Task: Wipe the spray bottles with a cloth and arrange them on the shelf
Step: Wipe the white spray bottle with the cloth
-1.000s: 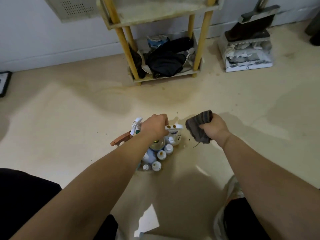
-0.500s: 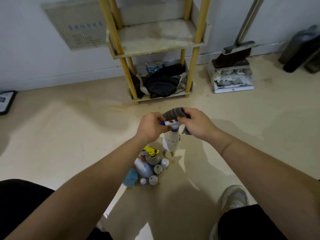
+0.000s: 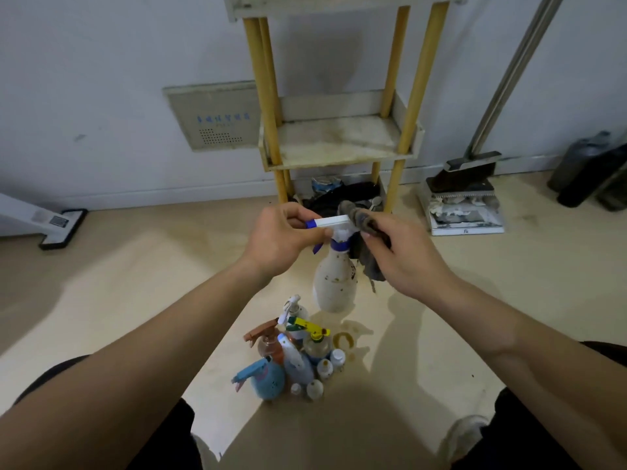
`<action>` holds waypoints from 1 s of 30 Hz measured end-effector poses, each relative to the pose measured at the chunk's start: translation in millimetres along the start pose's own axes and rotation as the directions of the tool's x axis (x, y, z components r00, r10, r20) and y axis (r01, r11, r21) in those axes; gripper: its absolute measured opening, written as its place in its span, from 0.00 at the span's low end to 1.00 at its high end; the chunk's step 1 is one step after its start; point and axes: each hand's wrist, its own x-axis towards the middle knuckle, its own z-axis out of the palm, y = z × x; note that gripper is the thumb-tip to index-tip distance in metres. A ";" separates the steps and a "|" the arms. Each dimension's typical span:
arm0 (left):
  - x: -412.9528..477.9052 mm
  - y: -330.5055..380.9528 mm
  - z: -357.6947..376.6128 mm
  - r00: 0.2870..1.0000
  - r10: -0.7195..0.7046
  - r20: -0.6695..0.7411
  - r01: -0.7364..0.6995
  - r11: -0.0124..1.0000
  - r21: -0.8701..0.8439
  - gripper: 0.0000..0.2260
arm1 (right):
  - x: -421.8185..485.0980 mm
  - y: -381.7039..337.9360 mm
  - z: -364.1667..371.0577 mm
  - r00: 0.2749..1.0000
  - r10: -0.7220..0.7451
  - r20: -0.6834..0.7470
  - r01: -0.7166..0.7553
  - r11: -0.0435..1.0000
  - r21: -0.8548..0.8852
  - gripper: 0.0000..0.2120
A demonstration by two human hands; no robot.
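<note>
The left hand (image 3: 283, 240) pinches the white-and-blue trigger head of a stained white plastic spray bottle (image 3: 335, 283), held above the floor near the yellow-legged shelf (image 3: 339, 140). The right hand (image 3: 403, 256) fingers grip a dark grey cloth (image 3: 359, 220) against the head's far right end.

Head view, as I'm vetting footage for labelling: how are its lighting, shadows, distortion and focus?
Head view: dim, soft light; the person's shadow darkens the beige floor; wide-angle stretch tilts the yellow-legged shelf; the stained white spray bottle in the left hand is sharp, the grey cloth in the right hand slightly blurred.
</note>
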 end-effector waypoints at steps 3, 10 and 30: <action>-6.2 -2.8 -2.1 1.000 -0.006 -0.007 0.006 0.998 -0.056 0.08 | 2.1 -16.8 18.8 0.980 -0.193 -0.057 0.174 0.955 -0.239 0.21; -15.0 -7.7 -15.2 0.986 -0.125 -0.109 0.100 0.972 -0.212 0.06 | 8.4 -17.1 25.8 0.970 0.227 -0.082 -0.184 0.915 0.361 0.13; 4.0 -17.0 -7.0 0.953 -0.252 -0.171 0.165 0.898 -0.408 0.12 | -1.8 11.4 78.7 0.963 -0.264 -0.052 0.235 0.920 -0.313 0.26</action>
